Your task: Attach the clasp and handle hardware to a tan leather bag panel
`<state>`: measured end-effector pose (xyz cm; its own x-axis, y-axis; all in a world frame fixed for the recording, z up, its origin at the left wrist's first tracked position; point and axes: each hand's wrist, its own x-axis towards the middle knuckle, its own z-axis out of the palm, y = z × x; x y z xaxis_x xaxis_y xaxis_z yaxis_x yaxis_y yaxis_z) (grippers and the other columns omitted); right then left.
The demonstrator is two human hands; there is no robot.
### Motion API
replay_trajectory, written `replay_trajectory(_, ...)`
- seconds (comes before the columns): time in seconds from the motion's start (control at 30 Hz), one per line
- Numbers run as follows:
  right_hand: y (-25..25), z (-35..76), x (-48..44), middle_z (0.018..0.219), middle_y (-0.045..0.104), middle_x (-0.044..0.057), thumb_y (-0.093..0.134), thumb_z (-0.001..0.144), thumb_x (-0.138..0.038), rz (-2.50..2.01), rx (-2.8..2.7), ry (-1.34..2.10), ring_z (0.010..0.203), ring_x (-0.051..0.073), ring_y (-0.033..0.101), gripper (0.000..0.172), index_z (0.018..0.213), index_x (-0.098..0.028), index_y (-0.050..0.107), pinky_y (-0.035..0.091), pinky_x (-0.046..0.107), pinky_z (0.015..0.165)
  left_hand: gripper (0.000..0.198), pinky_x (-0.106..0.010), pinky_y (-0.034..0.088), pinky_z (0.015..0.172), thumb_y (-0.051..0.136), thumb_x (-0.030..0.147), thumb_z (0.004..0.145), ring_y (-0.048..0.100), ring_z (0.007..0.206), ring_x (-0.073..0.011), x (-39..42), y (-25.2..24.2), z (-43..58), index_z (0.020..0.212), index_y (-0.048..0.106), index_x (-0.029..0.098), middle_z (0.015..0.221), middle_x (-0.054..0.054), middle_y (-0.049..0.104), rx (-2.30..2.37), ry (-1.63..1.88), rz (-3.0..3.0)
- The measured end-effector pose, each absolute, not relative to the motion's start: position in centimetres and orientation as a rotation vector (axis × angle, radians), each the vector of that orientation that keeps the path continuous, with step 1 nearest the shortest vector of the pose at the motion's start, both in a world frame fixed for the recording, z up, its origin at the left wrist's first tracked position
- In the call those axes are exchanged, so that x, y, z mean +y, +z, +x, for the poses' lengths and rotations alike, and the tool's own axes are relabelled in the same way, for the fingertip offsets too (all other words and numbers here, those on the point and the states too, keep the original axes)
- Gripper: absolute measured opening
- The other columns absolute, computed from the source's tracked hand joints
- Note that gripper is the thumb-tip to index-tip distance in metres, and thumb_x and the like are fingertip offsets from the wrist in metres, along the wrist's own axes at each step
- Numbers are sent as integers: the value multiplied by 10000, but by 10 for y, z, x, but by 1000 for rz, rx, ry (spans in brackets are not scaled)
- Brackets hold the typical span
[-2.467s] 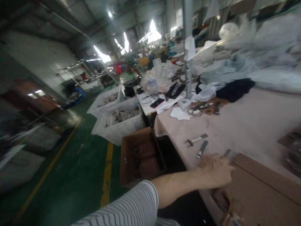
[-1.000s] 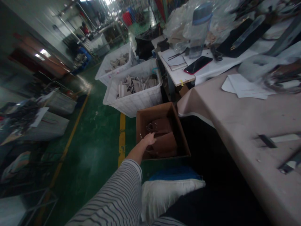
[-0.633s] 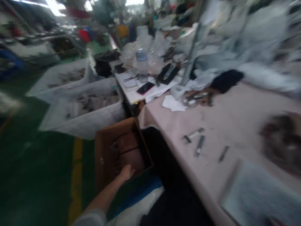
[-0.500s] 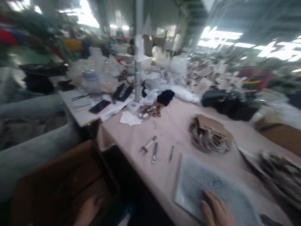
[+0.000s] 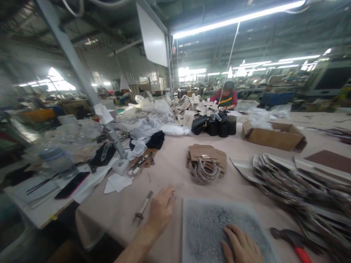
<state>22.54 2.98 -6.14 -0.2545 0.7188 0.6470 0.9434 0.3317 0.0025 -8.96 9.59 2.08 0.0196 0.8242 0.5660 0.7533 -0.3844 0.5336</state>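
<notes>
My left hand is over the pink-covered table, beside a metal caliper-like tool; its fingers are curled and what they hold, if anything, is hidden. On the right part of a speckled grey slab rests my right hand, its fingers apart and slightly bent. Past the slab lies a stack of brown bag pieces with clear-wrapped looped handles. A hammer with a red handle is right of the slab.
Layered wrapped pieces cover the right side, near an open cardboard box. Black bags lie farther back. A phone and a plastic jar stand left, by a metal post. A person is beyond the table.
The view has swung right and up. My left hand has moved from the dark box at lower left onto the table beside the slab. My right hand is still on the slab.
</notes>
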Motion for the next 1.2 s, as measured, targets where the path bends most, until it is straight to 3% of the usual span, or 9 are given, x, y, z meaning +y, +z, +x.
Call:
replay_trajectory(0.13,-67,225,28,1166,718,44,533,940,-380,-1464,-2044,-519,995,248,691,260,1102,-269,703,569,378,822,269,-472,454,1174,581,194,940,549,1351,-276,179,47,3,1186,681,164,1368,-126,648,1420,777,2653)
replay_trajectory(0.23,-64,219,24,1167,704,60,543,947,-382,-1455,-2012,-474,997,244,660,268,1135,-232,663,509,391,861,283,-556,341,1230,489,217,999,453,1424,-295,218,50,43,1212,656,135,1413,-137,600,1452,359,2877)
replay_trajectory(0.33,-56,211,20,1167,691,73,535,949,-328,-1479,-1967,-432,1004,254,630,248,1138,-209,642,458,420,900,254,-615,295,1225,518,230,976,519,1331,-320,241,49,61,1111,699,112,1236,-154,680,1441,46,2953)
replay_trajectory(0.47,-46,205,18,1163,677,93,518,949,-269,-1509,-1951,-379,1006,270,605,230,1130,-186,633,433,448,918,185,-613,179,1261,610,199,892,595,1182,-311,256,57,65,991,732,102,1075,-153,714,1334,-81,2994)
replay_trajectory(0.53,-44,203,18,1158,674,103,510,957,-265,-1517,-1957,-354,1001,278,595,226,1130,-176,626,435,459,914,175,-579,222,1253,600,200,908,626,1109,-286,259,73,62,967,732,102,1038,-143,720,1327,-32,2973)
replay_trajectory(0.67,-41,203,18,1176,664,121,491,977,-277,-1524,-1982,-298,1015,297,588,232,1143,-163,607,437,479,915,218,-419,461,1074,539,250,989,640,1056,-250,246,120,41,972,718,126,1045,-125,724,1432,92,2891)
replay_trajectory(0.8,-39,205,18,1175,658,145,467,996,-315,-1510,-1961,-251,1028,314,590,275,1174,-137,580,448,482,896,169,-317,502,887,559,239,989,635,995,-219,181,139,10,925,695,162,978,-82,707,1371,217,2929)
replay_trajectory(1.0,-41,210,21,1107,671,143,429,1022,-356,-1389,-1883,-178,982,305,620,298,1177,-144,569,479,460,844,139,-335,495,746,516,238,989,600,873,-218,21,68,-8,923,611,161,884,-62,647,1104,79,2985)
replay_trajectory(1.2,-41,213,16,1156,645,170,481,990,-439,-1270,-1799,-9,1052,340,609,386,1225,-146,569,501,514,902,94,-422,509,846,584,217,909,580,846,-235,-55,26,-1,933,590,126,869,-70,628,1092,5,2940)
